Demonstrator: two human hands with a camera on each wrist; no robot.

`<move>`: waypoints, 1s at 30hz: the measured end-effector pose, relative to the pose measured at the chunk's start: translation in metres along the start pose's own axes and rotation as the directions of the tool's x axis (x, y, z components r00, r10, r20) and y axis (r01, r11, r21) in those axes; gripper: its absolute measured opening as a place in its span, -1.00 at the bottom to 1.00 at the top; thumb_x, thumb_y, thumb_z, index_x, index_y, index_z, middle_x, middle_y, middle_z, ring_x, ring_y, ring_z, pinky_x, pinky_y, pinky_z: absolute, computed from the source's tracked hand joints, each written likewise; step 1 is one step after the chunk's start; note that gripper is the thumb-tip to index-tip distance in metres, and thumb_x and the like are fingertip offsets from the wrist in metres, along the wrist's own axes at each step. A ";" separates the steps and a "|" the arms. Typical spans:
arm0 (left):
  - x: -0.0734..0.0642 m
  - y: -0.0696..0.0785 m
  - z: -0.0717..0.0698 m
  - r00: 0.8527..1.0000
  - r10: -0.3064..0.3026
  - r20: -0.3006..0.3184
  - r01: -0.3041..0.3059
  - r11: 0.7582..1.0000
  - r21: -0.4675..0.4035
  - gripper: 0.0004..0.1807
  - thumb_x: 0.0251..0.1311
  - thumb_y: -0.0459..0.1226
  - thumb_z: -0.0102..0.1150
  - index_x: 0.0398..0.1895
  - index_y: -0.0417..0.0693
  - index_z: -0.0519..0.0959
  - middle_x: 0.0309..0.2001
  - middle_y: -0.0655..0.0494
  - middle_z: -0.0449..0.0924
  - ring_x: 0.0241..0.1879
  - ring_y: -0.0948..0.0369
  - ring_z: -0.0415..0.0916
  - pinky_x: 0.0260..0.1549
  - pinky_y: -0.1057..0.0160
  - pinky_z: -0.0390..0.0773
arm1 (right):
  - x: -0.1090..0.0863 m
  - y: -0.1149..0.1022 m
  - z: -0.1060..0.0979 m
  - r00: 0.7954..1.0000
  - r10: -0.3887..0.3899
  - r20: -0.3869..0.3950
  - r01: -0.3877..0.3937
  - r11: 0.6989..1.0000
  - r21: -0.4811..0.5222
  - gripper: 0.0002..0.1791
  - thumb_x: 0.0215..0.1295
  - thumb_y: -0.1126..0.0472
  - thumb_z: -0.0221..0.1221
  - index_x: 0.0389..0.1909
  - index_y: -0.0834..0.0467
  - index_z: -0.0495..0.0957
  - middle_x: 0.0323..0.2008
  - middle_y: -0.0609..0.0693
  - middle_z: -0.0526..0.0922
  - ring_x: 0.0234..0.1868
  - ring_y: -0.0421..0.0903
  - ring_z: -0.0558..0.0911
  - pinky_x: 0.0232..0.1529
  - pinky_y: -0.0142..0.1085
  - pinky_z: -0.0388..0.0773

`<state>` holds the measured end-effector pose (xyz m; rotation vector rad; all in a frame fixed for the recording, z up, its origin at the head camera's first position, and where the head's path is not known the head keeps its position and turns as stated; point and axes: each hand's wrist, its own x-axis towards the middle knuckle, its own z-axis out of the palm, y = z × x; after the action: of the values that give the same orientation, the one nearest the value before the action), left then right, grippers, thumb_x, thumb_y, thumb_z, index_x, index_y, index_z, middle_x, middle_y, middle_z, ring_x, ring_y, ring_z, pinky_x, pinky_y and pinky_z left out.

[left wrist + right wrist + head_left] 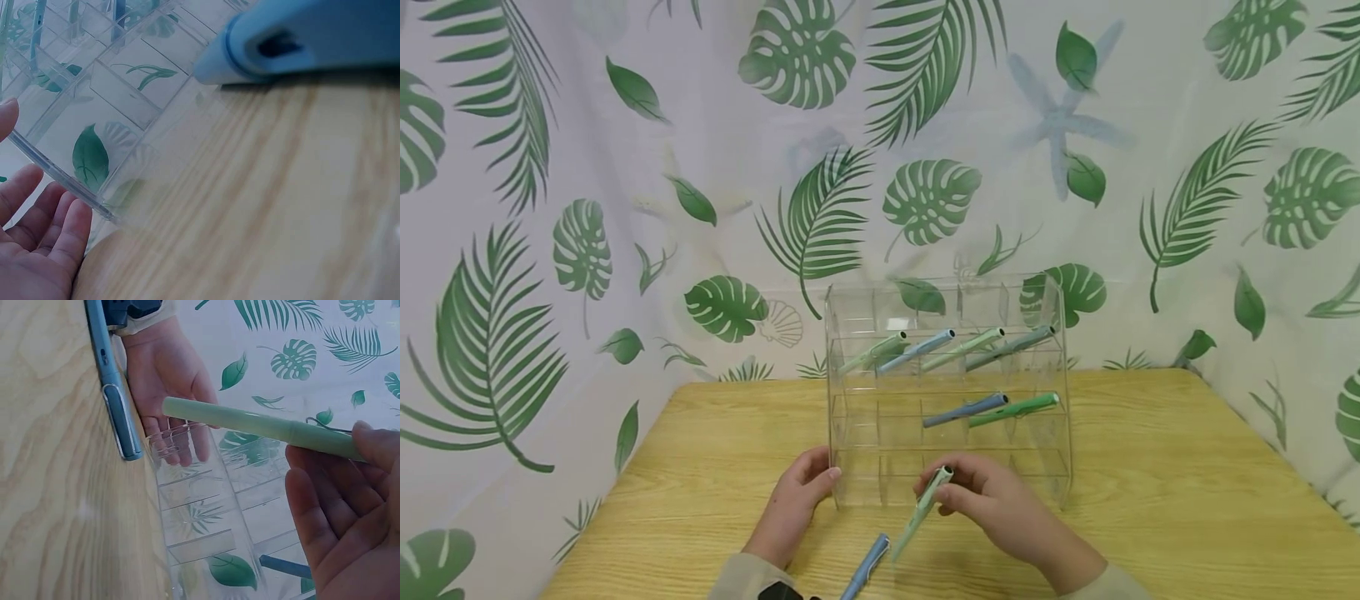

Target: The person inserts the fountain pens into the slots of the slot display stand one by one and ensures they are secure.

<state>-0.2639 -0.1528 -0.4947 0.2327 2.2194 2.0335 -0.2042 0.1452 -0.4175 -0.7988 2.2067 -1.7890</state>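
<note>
My right hand (992, 504) pinches a pale green pen (916, 523) near its upper end, between thumb and fingers. The pen slants in front of the lowest tier of a clear plastic pen rack (830, 408). At the rack's left side, my left hand (797, 500) rests with its thumb near the front edge and its fingers loosely extended along the outside of the side panel, as the right wrist view shows. A blue pen (867, 567) with a metal clip lies on the table between my forearms; its body looms large in the left wrist view.
In the rack's upper tier lean a light green pen (874, 352), a light blue pen (917, 351), another pale green pen (964, 348) and a grey-green pen (1011, 347). Lower down are a dark blue pen (966, 410) and a green pen (1015, 409). A leaf-patterned curtain (715, 242) hangs behind the wooden table (1165, 483).
</note>
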 end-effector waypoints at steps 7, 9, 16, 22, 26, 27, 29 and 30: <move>0.002 -0.001 0.001 1.000 -0.001 0.002 0.001 1.000 0.000 -0.42 0.48 -0.12 0.13 0.44 -0.18 0.34 0.32 -0.12 0.43 0.27 0.04 0.38 0.26 -0.04 0.39 | 0.004 -0.006 -0.002 0.995 -0.019 -0.098 0.023 0.999 0.038 -0.66 0.57 0.09 0.07 0.15 0.23 0.53 0.08 0.20 0.63 0.01 0.03 0.65 -0.01 -0.08 0.65; 0.002 -0.001 0.001 1.000 0.005 0.004 -0.005 1.000 0.001 -0.42 0.48 -0.13 0.13 0.44 -0.19 0.34 0.32 -0.13 0.43 0.27 0.04 0.38 0.27 -0.04 0.39 | 0.005 -0.008 -0.003 0.993 -0.032 -0.117 0.037 0.998 0.045 -0.66 0.58 0.09 0.06 0.17 0.23 0.51 0.09 0.20 0.62 0.02 0.04 0.64 -0.01 -0.09 0.65; 0.001 -0.002 0.001 1.000 0.005 0.005 -0.005 1.000 0.008 -0.44 0.48 -0.12 0.12 0.43 -0.18 0.35 0.31 -0.12 0.44 0.28 0.03 0.38 0.27 -0.05 0.39 | 0.013 -0.016 -0.007 0.974 -0.053 -0.221 0.067 0.996 0.055 -0.67 0.58 0.11 0.07 0.18 0.21 0.50 0.10 0.17 0.63 0.06 0.02 0.64 0.00 -0.08 0.65; 0.001 -0.003 0.000 1.000 0.003 0.002 -0.003 1.000 0.004 -0.42 0.48 -0.12 0.13 0.45 -0.18 0.33 0.32 -0.12 0.43 0.29 0.02 0.37 0.28 -0.06 0.37 | 0.020 -0.023 -0.009 0.943 -0.083 -0.323 0.095 0.995 0.021 -0.69 0.55 0.11 0.11 0.16 0.18 0.50 0.09 0.09 0.65 0.04 0.01 0.63 0.00 -0.11 0.65; 0.001 -0.003 0.000 1.000 0.005 -0.003 -0.005 1.000 0.001 -0.42 0.48 -0.12 0.13 0.45 -0.19 0.33 0.32 -0.12 0.43 0.28 0.04 0.37 0.27 -0.05 0.38 | 0.026 -0.027 -0.010 0.921 -0.096 -0.377 0.107 0.994 0.008 -0.70 0.55 0.14 0.11 0.17 0.18 0.50 0.09 0.07 0.66 0.04 0.02 0.62 0.00 -0.14 0.66; 0.001 -0.003 0.000 1.000 0.006 -0.003 -0.006 1.000 -0.002 -0.42 0.48 -0.12 0.13 0.45 -0.19 0.33 0.32 -0.12 0.43 0.28 0.04 0.37 0.27 -0.05 0.38 | 0.027 -0.028 -0.010 0.916 -0.099 -0.388 0.109 0.994 0.003 -0.70 0.55 0.14 0.11 0.17 0.19 0.50 0.09 0.08 0.66 0.04 0.03 0.62 0.00 -0.15 0.66; 0.001 -0.003 0.000 1.000 0.007 -0.003 -0.007 1.000 -0.008 -0.42 0.48 -0.12 0.12 0.45 -0.20 0.33 0.32 -0.12 0.42 0.28 0.04 0.37 0.26 -0.06 0.39 | 0.029 -0.030 -0.011 0.909 -0.096 -0.405 0.107 0.994 0.004 -0.69 0.56 0.15 0.10 0.19 0.19 0.49 0.10 0.10 0.64 0.04 0.04 0.62 0.00 -0.16 0.65; 0.000 -0.002 0.000 1.000 0.006 -0.002 -0.006 1.000 -0.011 -0.41 0.49 -0.12 0.12 0.45 -0.20 0.33 0.32 -0.13 0.42 0.28 0.04 0.37 0.26 -0.06 0.39 | 0.031 -0.031 -0.011 0.907 -0.094 -0.411 0.106 0.994 0.005 -0.70 0.56 0.15 0.10 0.19 0.17 0.49 0.11 0.11 0.63 0.04 0.05 0.62 0.01 -0.16 0.65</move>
<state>-0.2645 -0.1533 -0.4971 0.2369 2.2105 2.0497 -0.2259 0.1345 -0.3796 -0.5779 2.4177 -2.2053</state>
